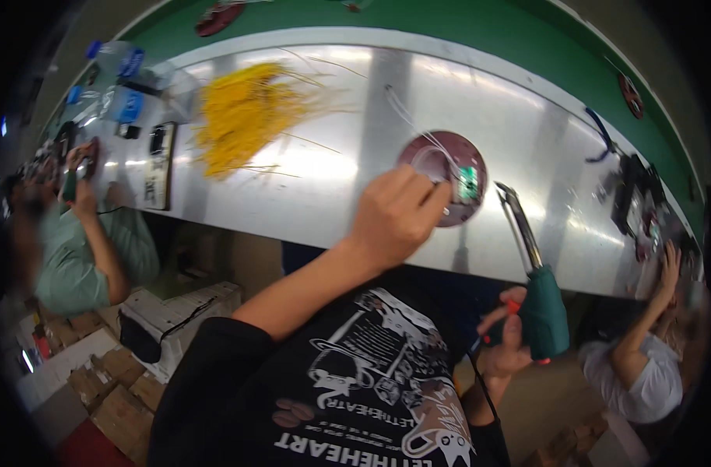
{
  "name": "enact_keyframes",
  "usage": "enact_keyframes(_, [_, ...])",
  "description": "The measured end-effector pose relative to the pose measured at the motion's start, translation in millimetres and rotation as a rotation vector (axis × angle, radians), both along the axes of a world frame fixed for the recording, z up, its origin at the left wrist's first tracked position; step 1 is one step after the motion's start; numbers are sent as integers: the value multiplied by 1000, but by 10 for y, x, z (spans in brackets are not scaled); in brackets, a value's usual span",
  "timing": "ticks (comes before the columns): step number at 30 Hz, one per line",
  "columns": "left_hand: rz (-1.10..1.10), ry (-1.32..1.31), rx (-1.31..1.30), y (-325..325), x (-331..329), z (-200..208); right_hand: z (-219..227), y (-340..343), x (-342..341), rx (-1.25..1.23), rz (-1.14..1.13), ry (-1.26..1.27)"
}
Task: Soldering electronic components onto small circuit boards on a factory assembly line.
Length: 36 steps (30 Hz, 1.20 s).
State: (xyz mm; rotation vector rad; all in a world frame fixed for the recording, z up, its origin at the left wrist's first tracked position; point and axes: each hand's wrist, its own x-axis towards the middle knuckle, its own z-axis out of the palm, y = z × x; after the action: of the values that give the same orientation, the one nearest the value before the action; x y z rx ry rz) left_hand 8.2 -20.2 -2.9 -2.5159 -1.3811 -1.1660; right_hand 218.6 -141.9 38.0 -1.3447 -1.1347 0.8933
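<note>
My left hand (398, 210) reaches over a round dark-red disc (466, 212) on the metal table, its fingers pinched together near the disc's middle. What the fingertips grip is too small to make out. A small green circuit board (468, 183) lies on the disc just right of them. Thin white wires (406, 117) loop over the disc and trail off its far edge. In my right hand (507, 346) is a soldering gun (546, 315) with a teal body and red trigger parts. Its metal tip points up and left, a short way right of the disc, apart from it.
A heap of yellow thin strips (250, 117) lies left on the metal table (332, 210). Beyond it stand plastic bottles (126, 101) and a long narrow device (161, 167). Dark parts (632, 194) sit at right. A green belt (480, 35) runs behind. People work at both sides.
</note>
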Motion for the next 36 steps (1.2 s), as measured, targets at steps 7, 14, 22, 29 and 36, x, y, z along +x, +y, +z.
enact_keyframes(7, [47, -114, -66, 111, -220, 204, -98, -43, 120, -10, -40, 50])
enact_keyframes(14, [488, 30, -2, 228, -1248, 392, -68, -37, 135, 17, -58, 67])
enact_keyframes(22, [758, 127, -149, 242, -1578, 160, -33, 13, 77, 36, -35, 47])
enact_keyframes(29, [691, 50, -129, 237, -1524, 232, -16, -8, 90, 42, -40, 29])
enact_keyframes(36, [441, -447, -360, 171, -1059, 529, 76, 0, -30, -33, 81, 26])
